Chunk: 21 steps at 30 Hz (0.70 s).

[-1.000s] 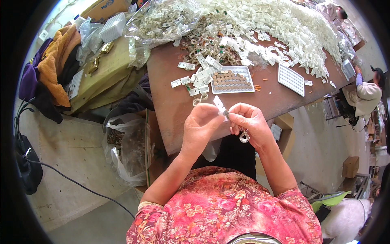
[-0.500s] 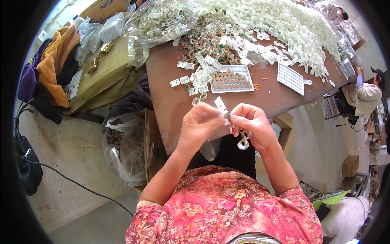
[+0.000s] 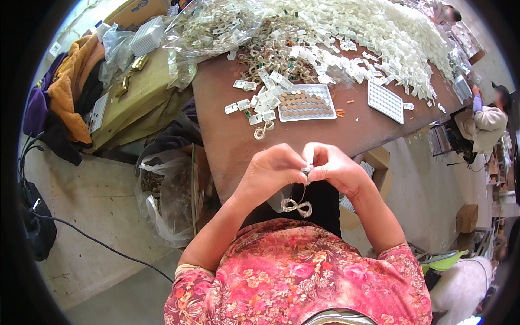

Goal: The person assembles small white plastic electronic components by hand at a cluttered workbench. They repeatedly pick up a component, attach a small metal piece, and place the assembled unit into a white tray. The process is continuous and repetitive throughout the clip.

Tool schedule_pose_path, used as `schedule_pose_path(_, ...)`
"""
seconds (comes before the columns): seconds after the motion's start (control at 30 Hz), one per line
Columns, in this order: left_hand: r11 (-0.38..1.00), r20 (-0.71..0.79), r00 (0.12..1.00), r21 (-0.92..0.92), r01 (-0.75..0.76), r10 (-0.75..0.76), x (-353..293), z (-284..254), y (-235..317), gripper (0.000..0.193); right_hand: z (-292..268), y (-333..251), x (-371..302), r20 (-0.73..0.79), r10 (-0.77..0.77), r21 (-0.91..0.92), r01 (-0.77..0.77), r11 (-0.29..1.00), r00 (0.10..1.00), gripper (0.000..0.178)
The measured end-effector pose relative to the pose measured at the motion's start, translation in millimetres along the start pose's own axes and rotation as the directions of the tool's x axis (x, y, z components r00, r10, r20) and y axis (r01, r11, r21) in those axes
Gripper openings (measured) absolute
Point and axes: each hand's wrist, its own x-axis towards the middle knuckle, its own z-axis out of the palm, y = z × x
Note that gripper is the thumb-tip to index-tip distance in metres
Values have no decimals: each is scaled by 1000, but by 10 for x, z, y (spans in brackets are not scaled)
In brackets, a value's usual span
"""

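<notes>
Seen from where I stand, a person in a pink-and-red floral top (image 3: 303, 265) is at the near edge of a brown, flat-topped desk (image 3: 222, 146). The left hand (image 3: 276, 169) and the right hand (image 3: 333, 167) meet fingertip to fingertip; the grip of each is closed, thumb against forefinger, on a small white-and-grey piece (image 3: 307, 170), mostly covered by the fingers, so that I cannot tell its full shape. Below it, on a thin strand, hangs a pale, glossy cord coiled into a figure eight (image 3: 297, 208), in front of the person's body. On the desk beyond the hands, a second coil of pale cord (image 3: 264, 130) lies just beside a loose cluster of small white rectangular plastic cases (image 3: 265, 97). To the right of these, a shallow white plastic tray (image 3: 322, 91) bears rows of round brownish discs (image 3: 303, 103), with thin orange sticks (image 3: 340, 112) near its right side. Farther right lies a white plastic panel with a grid of round cells (image 3: 385, 102); behind, a broad heap of white plastic pieces (image 3: 379, 43) covers the far part, a bulging clear plastic bag (image 3: 216, 24) at its left
</notes>
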Motion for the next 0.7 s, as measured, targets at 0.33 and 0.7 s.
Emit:
schedule_pose_path(0.33, 919, -412, 860, 366, -144, 299, -27, 164, -137, 14, 46, 135, -6, -146, -116, -111, 100, 989, 982, 21)
schedule_pose_path(0.7, 579, -244, 733, 779, -242, 635, -5, 121, -195, 17, 300, 305, -16, -313, -461, -522, 255, 814, 830, 8)
